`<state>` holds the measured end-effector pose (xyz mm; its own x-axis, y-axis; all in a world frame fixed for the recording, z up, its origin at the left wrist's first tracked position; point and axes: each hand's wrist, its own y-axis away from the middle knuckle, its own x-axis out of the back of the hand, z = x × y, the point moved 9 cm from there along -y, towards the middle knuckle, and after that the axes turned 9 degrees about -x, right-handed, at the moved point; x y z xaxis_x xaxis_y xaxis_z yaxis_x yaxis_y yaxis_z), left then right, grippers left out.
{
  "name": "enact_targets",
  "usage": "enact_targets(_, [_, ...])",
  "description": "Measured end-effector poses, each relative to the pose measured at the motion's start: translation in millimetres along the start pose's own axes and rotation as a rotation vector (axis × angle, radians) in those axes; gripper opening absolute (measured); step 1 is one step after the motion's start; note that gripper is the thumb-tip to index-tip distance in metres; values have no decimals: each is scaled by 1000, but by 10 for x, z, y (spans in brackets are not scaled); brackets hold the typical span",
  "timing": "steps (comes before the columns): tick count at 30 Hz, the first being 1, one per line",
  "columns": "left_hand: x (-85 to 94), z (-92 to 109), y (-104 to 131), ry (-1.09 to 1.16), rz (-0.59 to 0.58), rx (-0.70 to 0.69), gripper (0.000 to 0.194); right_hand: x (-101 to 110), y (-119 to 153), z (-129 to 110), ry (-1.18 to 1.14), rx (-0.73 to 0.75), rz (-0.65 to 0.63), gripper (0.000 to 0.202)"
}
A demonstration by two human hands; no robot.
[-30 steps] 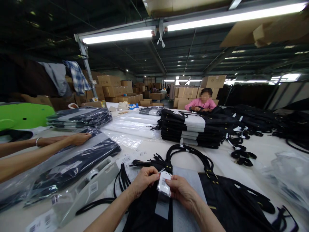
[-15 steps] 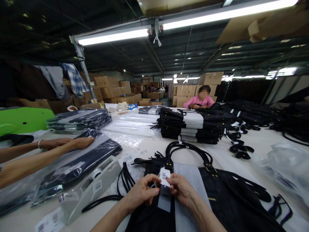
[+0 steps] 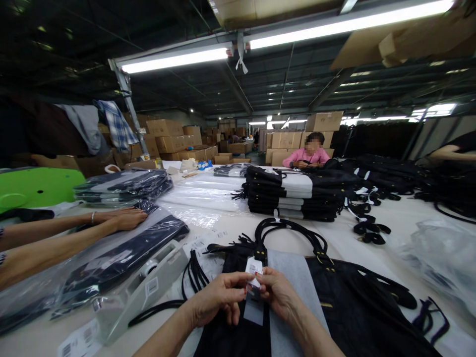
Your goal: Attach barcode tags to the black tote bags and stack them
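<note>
A black handbag [image 3: 357,297] lies flat in front of me, its looped handles pointing away. A grey-white wrapping sheet [image 3: 288,277] crosses its middle. Near the handle base is a white barcode hang tag [image 3: 254,266], with a clear or greyish piece [image 3: 254,313] below it. My right hand [image 3: 278,295] pinches the tag's right edge between thumb and fingers. From the other side, my left hand [image 3: 217,300] has its thumb and index finger closed at the tag's lower left edge; its other fingers curl loosely underneath.
A grey dispenser [image 3: 148,287] and barcode label sheets [image 3: 80,339] sit to the left. Beyond them a co-worker's hands [image 3: 126,218] press on a plastic-wrapped bag [image 3: 122,253]. Stacked black bags [image 3: 297,193] stand ahead; clear plastic [image 3: 442,263] lies right. Another person [image 3: 308,153] sits across the table.
My left index finger has come over the tag's lower edge, and the tag tilts slightly. The co-worker's hands at left have flattened on the wrapped bag. An arm has appeared at far right.
</note>
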<state>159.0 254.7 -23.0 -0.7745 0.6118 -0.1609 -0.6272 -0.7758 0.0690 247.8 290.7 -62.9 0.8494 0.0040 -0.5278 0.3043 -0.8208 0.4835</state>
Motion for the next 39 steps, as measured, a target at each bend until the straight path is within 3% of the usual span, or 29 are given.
enact_targets(3, [-144,-12,24,-67,-38,19,56,-15,-38,4,-12,29,39,29])
enact_targets(10, [-130,-3,-16,-174,143,-77,62,-120,-18,53,-12,-32,-19,27])
enact_targets(15, [124,44,-6,-82,342,-97,62,-169,28,108,46,-42,-54,35])
enact_targets(21, [417,222,223,-178,553,-42,52,125,95,-85,4,199,213,42])
enact_targets(24, [471,342,442,-257,580,-15,52,210,104,-96,-32,210,256,39])
enact_targets(28, [587,474,753,-439,587,-134,51,236,75,-83,-10,205,274,27])
enact_targets(31, [672,385,945,-598,615,-174,51,205,57,-90,18,193,277,23])
enact_targets(34, [641,175,1080,-667,639,-133,50,176,171,-184,96,167,269,18])
enact_targets(37, [524,-38,1223,-685,650,-24,53,283,560,-442,297,175,265,13])
enact_targets(38, [491,-102,1279,-681,652,24,55,370,762,-571,424,210,284,11])
enact_targets(39, [463,-162,1333,-659,647,67,58,440,1006,-734,710,299,326,12])
